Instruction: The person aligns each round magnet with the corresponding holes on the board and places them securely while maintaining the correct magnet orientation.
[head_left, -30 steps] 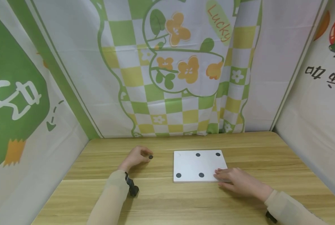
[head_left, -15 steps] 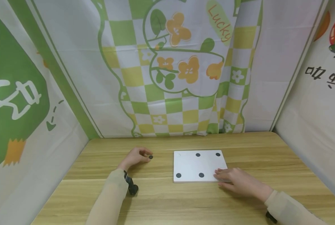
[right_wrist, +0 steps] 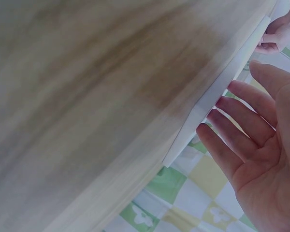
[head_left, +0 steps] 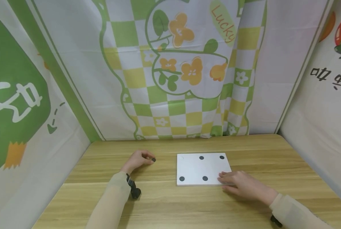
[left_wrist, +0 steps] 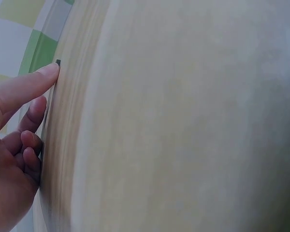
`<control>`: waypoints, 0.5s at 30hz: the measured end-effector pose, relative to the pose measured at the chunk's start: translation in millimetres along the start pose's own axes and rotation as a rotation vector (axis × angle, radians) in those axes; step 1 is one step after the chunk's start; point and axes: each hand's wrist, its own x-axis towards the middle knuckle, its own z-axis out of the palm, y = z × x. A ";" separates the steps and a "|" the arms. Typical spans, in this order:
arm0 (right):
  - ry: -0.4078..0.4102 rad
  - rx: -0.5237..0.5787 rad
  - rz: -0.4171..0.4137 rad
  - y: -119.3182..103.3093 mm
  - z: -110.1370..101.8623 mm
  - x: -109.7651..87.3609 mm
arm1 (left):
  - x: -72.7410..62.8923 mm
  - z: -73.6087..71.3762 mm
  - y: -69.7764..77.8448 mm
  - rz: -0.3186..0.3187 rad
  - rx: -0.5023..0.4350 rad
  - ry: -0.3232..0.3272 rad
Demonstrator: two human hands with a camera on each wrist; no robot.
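At the left of the wooden table [head_left: 164, 203], my left hand [head_left: 138, 160] pinches a small black disc [head_left: 154, 159] between thumb and fingers, close over the tabletop. In the left wrist view, the disc's edge [left_wrist: 58, 62] shows at the thumb tip, and the other fingers are curled. A flat white board [head_left: 191, 168] lies to the right, with several black discs set along its long edges. A pale round mark [head_left: 182, 157] shows at its far left corner. My right hand [head_left: 240, 184] rests on the board's near right corner, fingers extended, hiding that corner.
A patterned cloth [head_left: 187, 111] hangs behind the table's far edge. Printed cloth walls [head_left: 316, 105] stand at both sides. A black wrist camera [head_left: 134, 190] sits on the left forearm.
The disc at my left fingertips has tilted and is now partly covered by the fingers, where before it showed as a flat round. My right hand and the board have stayed put.
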 end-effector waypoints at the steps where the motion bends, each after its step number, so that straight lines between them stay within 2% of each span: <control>1: -0.003 0.002 0.005 0.1 0.1 -0.2 | 0.2 0.7 -0.3 -0.008 -0.010 0.003; 7: 0.014 -0.011 -0.013 0.7 0.6 -0.6 | 0.0 2.3 -0.1 -0.030 -0.035 0.018; 15: 0.020 -0.014 -0.034 0.1 0.4 -0.1 | 0.6 2.9 0.3 -0.006 -0.036 0.019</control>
